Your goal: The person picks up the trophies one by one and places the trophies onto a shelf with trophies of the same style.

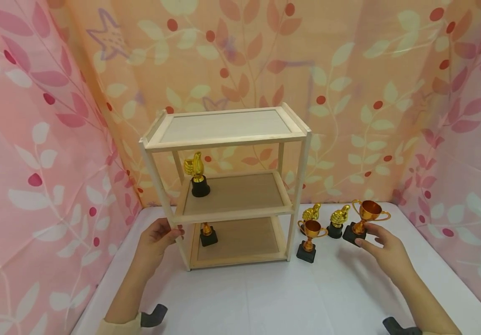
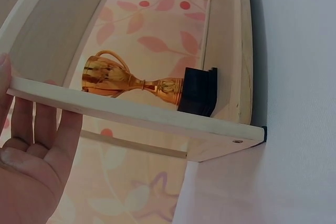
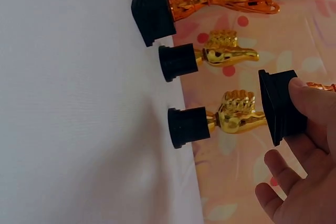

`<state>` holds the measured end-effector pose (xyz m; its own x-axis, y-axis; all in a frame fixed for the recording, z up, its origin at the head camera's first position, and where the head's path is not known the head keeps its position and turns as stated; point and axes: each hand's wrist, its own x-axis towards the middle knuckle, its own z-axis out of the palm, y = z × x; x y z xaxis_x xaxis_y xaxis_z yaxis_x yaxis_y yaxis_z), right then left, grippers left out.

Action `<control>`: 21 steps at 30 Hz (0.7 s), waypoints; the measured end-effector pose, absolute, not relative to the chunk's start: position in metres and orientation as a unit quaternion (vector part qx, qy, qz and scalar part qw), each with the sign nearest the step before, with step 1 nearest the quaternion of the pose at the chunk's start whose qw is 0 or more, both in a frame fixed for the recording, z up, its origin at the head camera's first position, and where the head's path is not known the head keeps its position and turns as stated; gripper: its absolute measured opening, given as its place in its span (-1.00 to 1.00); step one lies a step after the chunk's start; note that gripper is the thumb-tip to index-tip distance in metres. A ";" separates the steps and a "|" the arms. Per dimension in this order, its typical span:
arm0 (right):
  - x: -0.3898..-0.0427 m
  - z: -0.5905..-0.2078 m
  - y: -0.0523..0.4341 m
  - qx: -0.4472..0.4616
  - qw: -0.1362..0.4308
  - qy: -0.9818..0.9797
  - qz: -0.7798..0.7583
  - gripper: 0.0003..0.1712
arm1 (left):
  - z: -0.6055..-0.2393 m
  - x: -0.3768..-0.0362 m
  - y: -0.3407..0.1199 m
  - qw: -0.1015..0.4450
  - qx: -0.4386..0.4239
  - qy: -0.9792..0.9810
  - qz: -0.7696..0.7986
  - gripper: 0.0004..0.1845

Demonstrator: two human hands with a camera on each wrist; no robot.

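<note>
My left hand grips the left front post of a pale wooden three-tier shelf, fingers behind it and thumb in front. On the shelf's bottom tier a copper-gold trophy cup stands on a black base, partly hidden in the head view. A gold thumbs-up trophy occupies the middle tier's left side. My right hand pinches another trophy cup by its black base, raised above the table. Left of it are two thumbs-up trophies and one more trophy cup.
The shelf's top tier is a flat framed panel. A white cloth covers the table. Floral curtains hang close behind the shelf and along both sides.
</note>
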<state>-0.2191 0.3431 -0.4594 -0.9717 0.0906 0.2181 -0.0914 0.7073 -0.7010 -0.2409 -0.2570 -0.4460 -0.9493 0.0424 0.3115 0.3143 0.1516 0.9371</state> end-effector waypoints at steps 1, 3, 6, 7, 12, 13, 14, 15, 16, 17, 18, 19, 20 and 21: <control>-0.219 -0.456 0.343 0.001 0.119 -0.915 0.384 -0.16 | -0.446 -0.241 -0.257 0.107 -0.119 -0.750 -0.641 -0.68; -0.219 -0.449 0.342 0.001 0.123 -0.915 0.385 -0.16 | -0.445 -0.240 -0.256 0.108 -0.120 -0.748 -0.644 -0.68; -0.219 -0.439 0.342 0.004 0.124 -0.914 0.386 -0.15 | -0.445 -0.239 -0.256 0.108 -0.120 -0.747 -0.645 -0.67; -0.219 -0.436 0.341 0.003 0.122 -0.915 0.385 -0.14 | -0.445 -0.239 -0.256 0.108 -0.118 -0.747 -0.646 -0.68; -0.217 -0.422 0.335 0.003 0.119 -0.916 0.383 -0.12 | -0.445 -0.239 -0.256 0.109 -0.119 -0.749 -0.643 -0.69; -0.216 -0.419 0.332 0.004 0.121 -0.916 0.383 -0.12 | -0.445 -0.239 -0.256 0.109 -0.120 -0.748 -0.644 -0.69; -0.215 -0.417 0.330 0.005 0.123 -0.916 0.381 -0.12 | -0.445 -0.240 -0.256 0.110 -0.122 -0.747 -0.644 -0.69; -0.214 -0.414 0.328 0.005 0.125 -0.917 0.379 -0.12 | -0.446 -0.240 -0.257 0.110 -0.123 -0.747 -0.645 -0.69; -0.213 -0.412 0.325 0.007 0.126 -0.917 0.378 -0.12 | -0.446 -0.241 -0.257 0.109 -0.123 -0.746 -0.645 -0.69; -0.212 -0.409 0.322 0.009 0.128 -0.917 0.377 -0.13 | -0.446 -0.241 -0.257 0.109 -0.123 -0.746 -0.646 -0.69; -0.211 -0.406 0.320 0.011 0.130 -0.917 0.376 -0.13 | -0.446 -0.241 -0.257 0.109 -0.123 -0.744 -0.648 -0.70; -0.210 -0.403 0.317 0.013 0.131 -0.917 0.377 -0.14 | -0.446 -0.241 -0.257 0.110 -0.122 -0.743 -0.649 -0.69; -0.209 -0.401 0.315 0.015 0.132 -0.916 0.379 -0.14 | -0.447 -0.241 -0.257 0.110 -0.123 -0.744 -0.648 -0.70; -0.208 -0.399 0.313 0.018 0.135 -0.914 0.381 -0.14 | -0.447 -0.242 -0.257 0.110 -0.123 -0.744 -0.648 -0.70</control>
<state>-0.2080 0.3129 -0.3985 -0.9627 0.0701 0.2613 -0.1362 0.7088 -0.6921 -0.2416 -0.2567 -0.4467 -0.9454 0.0406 0.3234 0.3259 0.1310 0.9363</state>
